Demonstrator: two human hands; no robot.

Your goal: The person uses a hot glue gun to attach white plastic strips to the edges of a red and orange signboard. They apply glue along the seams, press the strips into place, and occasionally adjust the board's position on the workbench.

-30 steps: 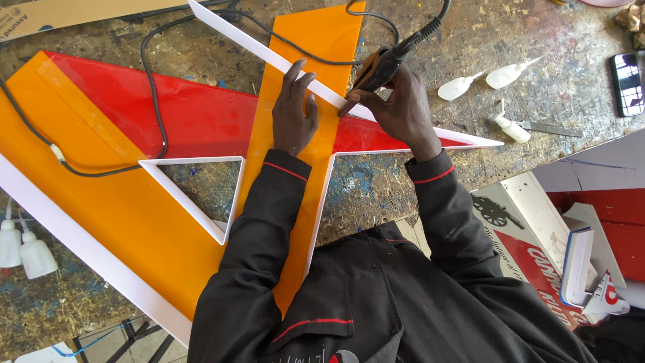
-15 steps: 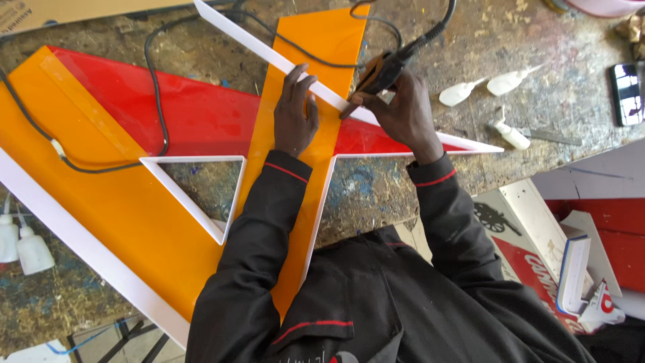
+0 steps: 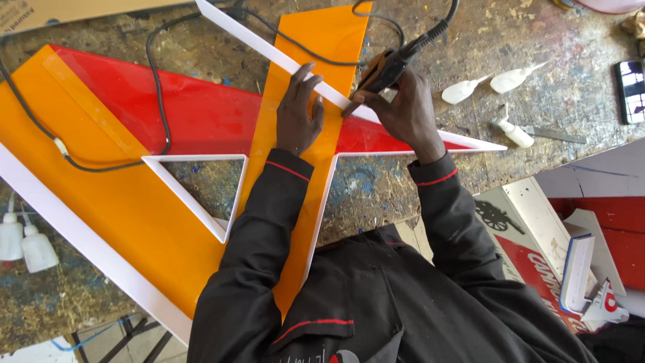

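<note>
A large orange and red acrylic sign shape (image 3: 121, 202) with white raised edging lies on a worn workbench (image 3: 557, 40). My left hand (image 3: 299, 114) presses flat on the orange panel, fingertips against a white edge strip (image 3: 269, 50). My right hand (image 3: 403, 111) grips a black corded hand tool (image 3: 390, 67), with its tip against the white strip where red meets orange. The tool's black cable (image 3: 158, 87) loops over the red panel and off to the left.
Three small white squeeze bottles (image 3: 514, 79) lie right of the sign and two more (image 3: 23, 242) at the left edge. A phone (image 3: 631, 84) rests at far right. Red and white board pieces (image 3: 537, 242) and a book (image 3: 576, 272) sit at lower right.
Both hands and the tool stay at the same spot on the white strip. The view has shifted slightly.
</note>
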